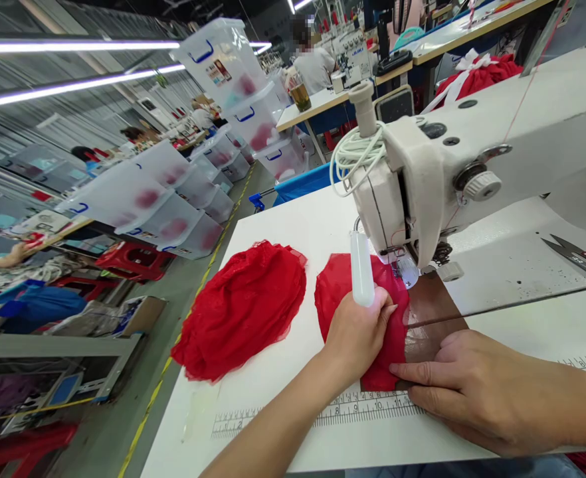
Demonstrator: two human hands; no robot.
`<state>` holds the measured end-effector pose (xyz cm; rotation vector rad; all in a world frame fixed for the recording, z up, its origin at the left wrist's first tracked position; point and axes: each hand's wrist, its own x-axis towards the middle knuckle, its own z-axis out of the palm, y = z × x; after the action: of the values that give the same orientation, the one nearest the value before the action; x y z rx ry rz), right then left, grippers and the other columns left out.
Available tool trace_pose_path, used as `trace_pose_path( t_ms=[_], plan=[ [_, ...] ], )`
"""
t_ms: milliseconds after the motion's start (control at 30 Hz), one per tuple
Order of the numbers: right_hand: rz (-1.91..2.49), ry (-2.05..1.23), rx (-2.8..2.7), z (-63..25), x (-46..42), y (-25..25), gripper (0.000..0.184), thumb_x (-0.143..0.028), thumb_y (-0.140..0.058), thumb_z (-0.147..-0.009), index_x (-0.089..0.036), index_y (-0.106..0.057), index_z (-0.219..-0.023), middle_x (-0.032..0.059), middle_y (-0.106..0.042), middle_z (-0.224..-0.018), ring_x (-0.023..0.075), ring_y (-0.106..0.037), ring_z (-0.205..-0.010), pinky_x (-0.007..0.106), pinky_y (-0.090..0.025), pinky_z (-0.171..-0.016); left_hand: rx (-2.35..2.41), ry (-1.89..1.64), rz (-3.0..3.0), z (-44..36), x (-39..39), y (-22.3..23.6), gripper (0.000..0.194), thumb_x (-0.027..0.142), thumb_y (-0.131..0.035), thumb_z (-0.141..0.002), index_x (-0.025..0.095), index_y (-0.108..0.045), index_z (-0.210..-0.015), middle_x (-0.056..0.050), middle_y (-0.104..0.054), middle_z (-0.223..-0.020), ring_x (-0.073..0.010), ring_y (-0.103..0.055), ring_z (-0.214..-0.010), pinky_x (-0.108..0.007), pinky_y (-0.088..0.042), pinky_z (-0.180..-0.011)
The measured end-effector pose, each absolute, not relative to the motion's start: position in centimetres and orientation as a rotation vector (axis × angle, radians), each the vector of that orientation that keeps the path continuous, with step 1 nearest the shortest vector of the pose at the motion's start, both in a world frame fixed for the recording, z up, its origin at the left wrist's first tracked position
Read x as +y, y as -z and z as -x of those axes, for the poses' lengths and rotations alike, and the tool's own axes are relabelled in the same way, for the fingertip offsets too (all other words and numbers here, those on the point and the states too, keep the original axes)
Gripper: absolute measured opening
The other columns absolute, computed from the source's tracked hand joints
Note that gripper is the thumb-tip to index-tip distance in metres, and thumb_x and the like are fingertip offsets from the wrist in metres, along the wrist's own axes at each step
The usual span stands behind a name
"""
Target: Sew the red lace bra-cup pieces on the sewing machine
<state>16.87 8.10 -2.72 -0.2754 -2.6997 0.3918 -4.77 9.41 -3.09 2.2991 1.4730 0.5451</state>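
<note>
A sheer red fabric piece (337,282) lies under the needle area of a white sewing machine (385,192). My left hand (357,332) is closed on this fabric, thumb and fingers pinched together left of the presser foot. A white handle-shaped part (361,269) stands just above that hand; whether it is held I cannot tell. My right hand (477,385) lies flat, fingers stretched, its index fingertip touching the fabric's near right edge. Under the fabric shows a brown plate (435,302). To the left rests a crumpled red fabric pile (246,309).
Black scissors (579,255) lie at the right on the machine bed. A printed ruler scale (343,415) runs along the table's near edge. Clear plastic bins (223,73) are stacked beyond the aisle. Another person (315,66) sits at a far table.
</note>
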Motion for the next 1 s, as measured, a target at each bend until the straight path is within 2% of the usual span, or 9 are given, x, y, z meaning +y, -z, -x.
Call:
trace_pose_path(
  t_ms=[100,233,400,533,600,833,1000],
  plan=[
    [0.268,-0.398,-2.696,-16.8,8.1,2.8,0.030,-0.013,-0.043,-0.097,-0.015,-0.072,-0.107,0.0138,-0.075,-0.108,0.0163,-0.055,-0.060,0.032,-0.040,-0.058,1.519,-0.498,-2.370,4.6,9.4,3.2,0.015,0.018,-0.054,-0.098,0.021,-0.053,-0.084,-0.002,-0.062,-0.087,-0.0191,-0.057,-0.080,-0.028,-0.046,-0.064],
    [0.273,-0.387,-2.721,-16.9,8.1,2.9,0.031,-0.011,-0.044,-0.095,-0.015,-0.072,-0.109,0.0131,-0.075,-0.111,0.0164,-0.056,-0.061,0.032,-0.041,-0.059,1.538,-0.459,-2.452,4.4,9.3,3.0,0.005,0.017,-0.059,-0.097,0.021,-0.061,-0.099,-0.003,-0.065,-0.097,-0.0202,-0.060,-0.088,-0.029,-0.051,-0.068],
    [0.272,-0.408,-2.716,-16.9,8.1,3.0,0.030,-0.009,-0.048,-0.092,-0.016,-0.071,-0.111,0.0131,-0.075,-0.114,0.0166,-0.060,-0.065,0.031,-0.043,-0.061,1.450,-0.320,-2.609,4.9,8.6,2.7,0.021,0.012,-0.051,-0.099,0.017,-0.063,-0.116,-0.008,-0.066,-0.108,-0.0208,-0.064,-0.092,-0.033,-0.058,-0.075],
    [0.254,-0.355,-2.713,-16.8,8.1,3.1,0.031,-0.008,-0.046,-0.094,-0.014,-0.072,-0.111,0.0149,-0.075,-0.113,0.0167,-0.059,-0.064,0.031,-0.043,-0.059,1.313,-0.166,-2.747,5.8,7.5,2.5,0.043,0.007,-0.046,-0.099,0.017,-0.049,-0.141,-0.012,-0.061,-0.129,-0.0227,-0.063,-0.107,-0.039,-0.061,-0.087],
    [0.262,-0.336,-2.720,-16.8,8.1,3.1,0.031,-0.008,-0.045,-0.096,-0.014,-0.072,-0.111,0.0147,-0.075,-0.110,0.0166,-0.058,-0.064,0.030,-0.042,-0.059,1.289,-0.091,-2.788,6.1,7.1,2.4,0.050,0.007,-0.048,-0.098,0.017,-0.042,-0.147,-0.013,-0.058,-0.136,-0.0240,-0.062,-0.113,-0.039,-0.061,-0.088],
    [0.308,-0.350,-2.692,-16.7,8.0,2.7,0.034,-0.011,-0.041,-0.102,-0.015,-0.072,-0.117,0.0102,-0.075,-0.097,0.0158,-0.056,-0.063,0.029,-0.042,-0.059,1.301,0.084,-2.937,6.0,6.8,2.7,0.051,0.011,-0.045,-0.100,0.017,-0.040,-0.150,-0.014,-0.057,-0.138,-0.0237,-0.064,-0.108,-0.036,-0.062,-0.086],
    [0.359,-0.330,-2.697,-16.7,8.0,2.2,0.037,-0.015,-0.036,-0.106,-0.018,-0.073,-0.112,0.0083,-0.074,-0.095,0.0156,-0.057,-0.063,0.029,-0.043,-0.060,1.317,0.073,-3.007,5.8,6.6,3.0,0.051,0.008,-0.042,-0.099,0.017,-0.042,-0.150,-0.015,-0.060,-0.135,-0.0219,-0.065,-0.104,-0.035,-0.060,-0.089]
  ],
)
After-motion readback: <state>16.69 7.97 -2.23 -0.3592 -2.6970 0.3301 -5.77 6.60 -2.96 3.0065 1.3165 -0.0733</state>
